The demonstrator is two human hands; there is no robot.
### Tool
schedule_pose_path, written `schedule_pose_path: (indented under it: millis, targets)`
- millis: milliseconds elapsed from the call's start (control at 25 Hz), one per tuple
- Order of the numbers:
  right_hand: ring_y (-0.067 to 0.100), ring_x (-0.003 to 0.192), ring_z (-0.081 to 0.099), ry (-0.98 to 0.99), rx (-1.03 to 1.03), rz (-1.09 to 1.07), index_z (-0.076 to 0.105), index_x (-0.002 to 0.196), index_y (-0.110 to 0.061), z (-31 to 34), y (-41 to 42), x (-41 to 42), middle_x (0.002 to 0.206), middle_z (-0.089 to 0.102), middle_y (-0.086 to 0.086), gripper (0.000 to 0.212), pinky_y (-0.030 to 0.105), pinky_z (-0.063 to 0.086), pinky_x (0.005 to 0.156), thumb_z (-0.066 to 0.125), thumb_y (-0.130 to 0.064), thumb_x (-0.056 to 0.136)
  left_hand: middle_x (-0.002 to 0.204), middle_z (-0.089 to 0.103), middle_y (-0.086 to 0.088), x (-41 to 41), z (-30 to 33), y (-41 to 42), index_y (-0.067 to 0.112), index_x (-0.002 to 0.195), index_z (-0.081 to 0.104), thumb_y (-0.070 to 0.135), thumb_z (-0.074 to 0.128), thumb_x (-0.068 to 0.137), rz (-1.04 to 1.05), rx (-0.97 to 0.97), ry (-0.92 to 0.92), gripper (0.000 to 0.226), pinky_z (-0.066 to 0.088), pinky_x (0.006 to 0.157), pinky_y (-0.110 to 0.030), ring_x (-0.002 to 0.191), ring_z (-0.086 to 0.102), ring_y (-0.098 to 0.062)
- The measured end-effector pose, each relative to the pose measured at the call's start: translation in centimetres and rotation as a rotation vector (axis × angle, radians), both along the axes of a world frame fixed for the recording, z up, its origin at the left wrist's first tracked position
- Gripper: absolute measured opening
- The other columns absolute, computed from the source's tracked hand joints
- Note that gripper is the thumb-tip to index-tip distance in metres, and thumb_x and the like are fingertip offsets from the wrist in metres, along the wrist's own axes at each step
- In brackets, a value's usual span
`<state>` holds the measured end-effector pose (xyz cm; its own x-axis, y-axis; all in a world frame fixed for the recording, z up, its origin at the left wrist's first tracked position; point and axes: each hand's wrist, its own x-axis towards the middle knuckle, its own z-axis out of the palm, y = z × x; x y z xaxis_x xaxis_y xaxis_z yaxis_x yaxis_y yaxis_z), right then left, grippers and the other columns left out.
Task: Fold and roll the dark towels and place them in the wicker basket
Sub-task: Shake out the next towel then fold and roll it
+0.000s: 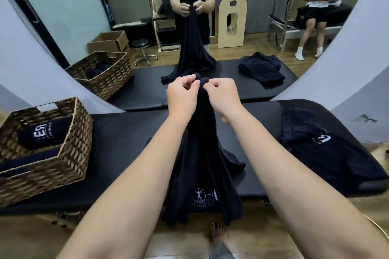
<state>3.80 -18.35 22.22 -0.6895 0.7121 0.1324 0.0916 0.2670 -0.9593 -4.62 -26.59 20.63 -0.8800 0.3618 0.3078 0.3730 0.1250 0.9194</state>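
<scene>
Both hands up in front of the mirror (63, 17), close together, each pinching a top corner of one dark towel (200, 164). Left hand (182, 95) has fingers curled round the left corner, right hand (223, 95) curled round the right corner; the two corners nearly touch. Towel hangs down bunched between the forearms, its lower part draped over the near edge of the black padded desk (130, 139) and partly spread on the top. White print low on the towel: a small figure in a circle plus a few letters, too creased to read. Wicker basket (69, 153) sits on the desk at left, well apart from the hands, with rolled towels (45, 132) inside; the top roll shows white lettering, large characters and a smaller line under them, upside down and not readable. Loose pile of towels (328, 153) lies on the desk at right, with a white logo mark and tiny text, unreadable. Mirror behind the desk reflects the person holding the towel, the basket, the pile, a cardboard box (109, 43), a stool (145, 52), a wooden arched piece of equipment (230, 25), and a second person (315, 6) seated on a bench. Bare foot (219, 235) on wood floor (179, 246) below the desk edge.
</scene>
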Motion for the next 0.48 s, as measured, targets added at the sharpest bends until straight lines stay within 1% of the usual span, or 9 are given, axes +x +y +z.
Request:
schedule_pose_path:
  millis: [80, 120, 200, 280, 320, 360, 400, 440, 480]
  targets:
    - [0.011, 0.049, 0.016, -0.017, 0.011, 0.007, 0.023, 0.055, -0.022, 0.3, 0.2, 0.2, 0.051, 0.02, -0.01, 0.045, 0.025, 0.013, 0.043, 0.044, 0.002, 0.087, 0.101, 0.07, 0.011, 0.4, 0.2, -0.4, 0.016, 0.116, 0.075, 0.02, 0.07, 0.093, -0.015, -0.02, 0.045, 0.024, 0.055, 0.093, -0.03, 0.097, 0.067, -0.011]
    - [0.012, 0.05, 0.017, -0.023, 0.032, 0.009, 0.025, 0.055, -0.021, 0.4, 0.3, 0.3, 0.051, 0.021, -0.009, 0.043, 0.025, 0.013, 0.045, 0.045, 0.002, 0.086, 0.099, 0.069, 0.012, 0.6, 0.3, -0.5, 0.016, 0.115, 0.075, 0.019, 0.07, 0.093, -0.023, -0.023, 0.064, 0.023, 0.054, 0.09, -0.028, 0.096, 0.066, -0.011]
    - [0.016, 0.055, 0.019, -0.002, 0.051, 0.002, 0.031, 0.055, -0.011, 0.4, 0.6, 0.3, 0.053, 0.022, -0.006, 0.038, 0.027, 0.014, 0.049, 0.051, 0.001, 0.085, 0.097, 0.068, 0.013, 0.9, 0.3, -0.7, 0.015, 0.114, 0.075, 0.018, 0.069, 0.094, -0.039, -0.003, 0.081, 0.021, 0.052, 0.084, -0.022, 0.094, 0.065, -0.011]
    - [0.02, 0.057, 0.024, 0.015, 0.013, -0.008, 0.04, 0.056, -0.004, 0.6, 0.8, 0.3, 0.055, 0.027, 0.001, 0.031, 0.031, 0.02, 0.052, 0.057, -0.003, 0.082, 0.099, 0.067, 0.013, 1.4, 0.5, -0.9, 0.015, 0.115, 0.074, 0.017, 0.068, 0.094, -0.07, 0.003, 0.091, 0.021, 0.048, 0.082, -0.015, 0.093, 0.063, -0.008]
    - [0.021, 0.056, 0.028, 0.017, -0.007, -0.012, 0.047, 0.053, -0.006, 0.6, 0.9, 0.3, 0.053, 0.033, 0.001, 0.031, 0.034, 0.026, 0.051, 0.059, -0.006, 0.081, 0.1, 0.068, 0.012, 1.5, 0.6, -1.0, 0.015, 0.115, 0.074, 0.017, 0.069, 0.094, -0.088, 0.004, 0.081, 0.021, 0.048, 0.081, -0.013, 0.093, 0.063, -0.007]
    - [0.021, 0.054, 0.037, 0.021, -0.017, -0.016, 0.054, 0.053, -0.011, 0.8, 0.9, 0.3, 0.05, 0.042, -0.002, 0.029, 0.037, 0.035, 0.051, 0.061, -0.009, 0.081, 0.102, 0.068, 0.01, 1.4, 0.8, -1.1, 0.016, 0.114, 0.074, 0.018, 0.07, 0.094, -0.109, 0.011, 0.06, 0.021, 0.049, 0.082, -0.013, 0.093, 0.063, -0.007]
    - [0.019, 0.055, 0.046, 0.032, -0.03, -0.013, 0.06, 0.057, -0.016, 1.0, 0.9, 0.2, 0.053, 0.052, -0.005, 0.024, 0.039, 0.046, 0.054, 0.062, -0.012, 0.08, 0.104, 0.068, 0.009, 1.3, 0.9, -1.3, 0.018, 0.113, 0.074, 0.018, 0.071, 0.093, -0.134, 0.016, 0.035, 0.02, 0.05, 0.084, -0.015, 0.093, 0.062, -0.006]
    - [0.018, 0.059, 0.054, 0.045, -0.061, -0.003, 0.061, 0.065, -0.019, 1.2, 0.9, 0.3, 0.06, 0.06, -0.004, 0.018, 0.041, 0.054, 0.06, 0.059, -0.014, 0.081, 0.106, 0.068, 0.008, 1.1, 1.0, -1.5, 0.019, 0.112, 0.074, 0.016, 0.072, 0.092, -0.157, 0.013, 0.018, 0.021, 0.05, 0.085, -0.018, 0.094, 0.062, -0.006]
    - [0.019, 0.064, 0.058, 0.053, -0.105, 0.01, 0.059, 0.074, -0.017, 1.5, 0.8, 0.3, 0.068, 0.064, 0.0, 0.012, 0.044, 0.059, 0.065, 0.052, -0.014, 0.084, 0.107, 0.067, 0.009, 1.0, 0.9, -1.7, 0.022, 0.111, 0.074, 0.013, 0.073, 0.09, -0.176, -0.003, 0.006, 0.023, 0.049, 0.086, -0.02, 0.094, 0.061, -0.005]
